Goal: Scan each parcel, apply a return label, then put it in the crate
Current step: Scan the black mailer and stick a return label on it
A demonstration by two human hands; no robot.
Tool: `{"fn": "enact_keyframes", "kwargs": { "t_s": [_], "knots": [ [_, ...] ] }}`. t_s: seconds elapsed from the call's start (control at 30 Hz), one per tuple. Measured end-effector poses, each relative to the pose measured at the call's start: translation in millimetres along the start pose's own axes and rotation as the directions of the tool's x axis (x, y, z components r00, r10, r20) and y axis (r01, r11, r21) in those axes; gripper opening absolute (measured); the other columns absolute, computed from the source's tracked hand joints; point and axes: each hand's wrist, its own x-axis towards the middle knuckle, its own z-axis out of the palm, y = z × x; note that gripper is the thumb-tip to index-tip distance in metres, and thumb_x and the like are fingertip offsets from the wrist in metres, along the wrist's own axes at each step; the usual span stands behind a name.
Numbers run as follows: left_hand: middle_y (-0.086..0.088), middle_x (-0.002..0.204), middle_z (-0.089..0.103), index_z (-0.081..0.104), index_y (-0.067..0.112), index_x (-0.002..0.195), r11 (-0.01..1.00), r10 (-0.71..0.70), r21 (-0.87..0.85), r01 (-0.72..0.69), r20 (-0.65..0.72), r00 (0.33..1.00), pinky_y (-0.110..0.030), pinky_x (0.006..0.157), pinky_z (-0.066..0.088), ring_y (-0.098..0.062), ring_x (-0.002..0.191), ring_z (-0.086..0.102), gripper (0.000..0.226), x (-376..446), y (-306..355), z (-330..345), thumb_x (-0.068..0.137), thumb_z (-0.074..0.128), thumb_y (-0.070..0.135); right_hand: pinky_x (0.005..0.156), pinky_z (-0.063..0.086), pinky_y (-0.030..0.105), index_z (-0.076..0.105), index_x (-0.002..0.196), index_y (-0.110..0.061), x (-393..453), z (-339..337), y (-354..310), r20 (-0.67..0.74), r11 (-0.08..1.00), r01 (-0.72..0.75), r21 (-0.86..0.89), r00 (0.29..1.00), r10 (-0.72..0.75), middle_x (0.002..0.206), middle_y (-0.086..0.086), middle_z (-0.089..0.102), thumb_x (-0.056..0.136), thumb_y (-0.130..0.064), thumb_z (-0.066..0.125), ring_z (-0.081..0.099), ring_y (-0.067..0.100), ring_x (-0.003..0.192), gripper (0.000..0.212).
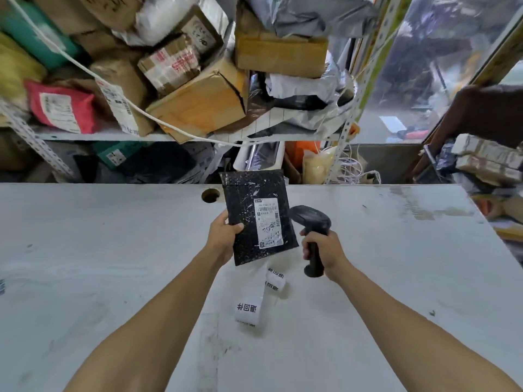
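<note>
My left hand point(223, 236) grips the left edge of a flat black parcel point(243, 210), held up above the white table with its white shipping label point(268, 222) facing me. My right hand point(325, 248) holds a black handheld scanner point(312, 222) by its grip, its head just right of the parcel's label. Below the parcel, a strip of white return labels point(261, 295) with black characters lies curled on the table. No crate is clearly visible.
The white table point(113, 264) has a round cable hole point(210, 195) near its far edge. Behind it, metal shelves point(99, 136) are crammed with cardboard boxes and plastic mailers. More taped boxes point(486, 159) sit at the right.
</note>
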Motion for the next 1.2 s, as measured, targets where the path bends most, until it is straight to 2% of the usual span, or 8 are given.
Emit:
{"fn": "enact_keyframes", "kwargs": {
  "t_s": [0.07, 0.17, 0.37, 0.77, 0.83, 0.97, 1.1, 1.2],
  "knots": [
    [-0.011, 0.113, 0.071, 0.065, 0.020, 0.111, 1.000, 0.030, 0.009, -0.030, -0.016, 0.999, -0.043, 0.078, 0.058, -0.027, 0.097, 0.068, 0.046, -8.9, -1.9, 20.4, 0.097, 0.041, -0.017, 0.046, 0.038, 0.025, 0.059, 0.078, -0.001, -6.6, -7.5, -12.9, 0.042, 0.999, -0.026, 0.031, 0.999, 0.024, 0.057, 0.010, 0.046, 0.079, 0.008, 0.051, 0.040, 0.020, 0.047, 0.012],
    [-0.008, 0.108, 0.072, 0.063, 0.016, 0.120, 0.998, 0.064, -0.002, -0.064, -0.002, 0.998, -0.035, 0.067, 0.058, -0.023, 0.091, 0.069, 0.047, -17.1, -1.6, 41.2, 0.096, 0.040, -0.018, 0.046, 0.037, 0.025, 0.058, 0.077, -0.002, -10.7, -23.3, -22.8, 0.052, 0.998, -0.060, 0.032, 0.997, 0.058, 0.059, 0.011, 0.047, 0.083, 0.007, 0.049, 0.040, 0.020, 0.047, 0.014],
    [-0.009, 0.109, 0.071, 0.064, 0.022, 0.114, 0.996, 0.080, -0.027, -0.079, 0.007, 0.997, -0.037, 0.070, 0.056, -0.026, 0.096, 0.068, 0.053, -23.2, -4.1, 63.6, 0.096, 0.037, -0.020, 0.046, 0.036, 0.024, 0.058, 0.079, -0.001, -15.2, -46.5, -31.9, 0.056, 0.994, -0.090, 0.059, 0.995, 0.087, 0.060, 0.011, 0.047, 0.084, 0.005, 0.049, 0.039, 0.020, 0.048, 0.012],
    [-0.009, 0.110, 0.070, 0.066, 0.025, 0.105, 0.995, 0.098, -0.005, -0.098, 0.019, 0.995, -0.044, 0.080, 0.056, -0.032, 0.103, 0.065, 0.053, -24.8, -8.6, 77.0, 0.097, 0.036, -0.019, 0.047, 0.037, 0.024, 0.056, 0.077, -0.003, -11.7, -69.4, -32.0, 0.059, 0.990, -0.138, 0.022, 0.989, 0.137, 0.059, 0.008, 0.048, 0.085, 0.002, 0.050, 0.040, 0.019, 0.049, 0.011],
    [-0.010, 0.109, 0.070, 0.066, 0.023, 0.108, 0.995, 0.104, -0.002, -0.104, 0.021, 0.994, -0.044, 0.078, 0.055, -0.033, 0.102, 0.066, 0.053, -23.4, -9.0, 75.6, 0.097, 0.037, -0.019, 0.047, 0.038, 0.025, 0.057, 0.080, -0.002, -10.3, -71.7, -31.0, 0.057, 0.989, -0.144, 0.015, 0.988, 0.143, 0.059, 0.009, 0.049, 0.084, 0.001, 0.050, 0.041, 0.019, 0.049, 0.009],
    [-0.012, 0.112, 0.070, 0.061, 0.015, 0.128, 0.995, 0.099, 0.007, -0.100, 0.017, 0.995, -0.045, 0.079, 0.057, -0.034, 0.103, 0.067, 0.051, -20.1, -9.6, 71.3, 0.097, 0.039, -0.018, 0.048, 0.039, 0.025, 0.057, 0.083, -0.002, -8.7, -73.3, -31.9, 0.063, 0.989, -0.145, 0.011, 0.988, 0.144, 0.060, 0.009, 0.049, 0.085, 0.000, 0.051, 0.042, 0.019, 0.049, 0.006],
    [-0.007, 0.105, 0.072, 0.060, 0.016, 0.130, 0.994, 0.109, 0.028, -0.109, 0.005, 0.994, -0.038, 0.068, 0.058, -0.024, 0.092, 0.070, 0.053, -20.3, -5.7, 68.8, 0.097, 0.038, -0.019, 0.049, 0.038, 0.025, 0.057, 0.083, -0.003, -9.3, -73.3, -35.2, 0.083, 0.990, -0.141, 0.000, 0.987, 0.140, 0.060, 0.009, 0.050, 0.084, -0.001, 0.051, 0.042, 0.019, 0.049, 0.007],
    [-0.010, 0.109, 0.071, 0.061, 0.017, 0.130, 0.993, 0.115, 0.036, -0.115, 0.003, 0.993, -0.038, 0.067, 0.059, -0.026, 0.094, 0.070, 0.054, -18.3, -2.8, 64.7, 0.097, 0.038, -0.018, 0.049, 0.038, 0.026, 0.056, 0.083, -0.003, -10.2, -73.0, -38.7, 0.088, 0.990, -0.142, -0.023, 0.986, 0.143, 0.060, 0.009, 0.050, 0.085, -0.002, 0.050, 0.042, 0.019, 0.048, 0.007]
  ]
}}
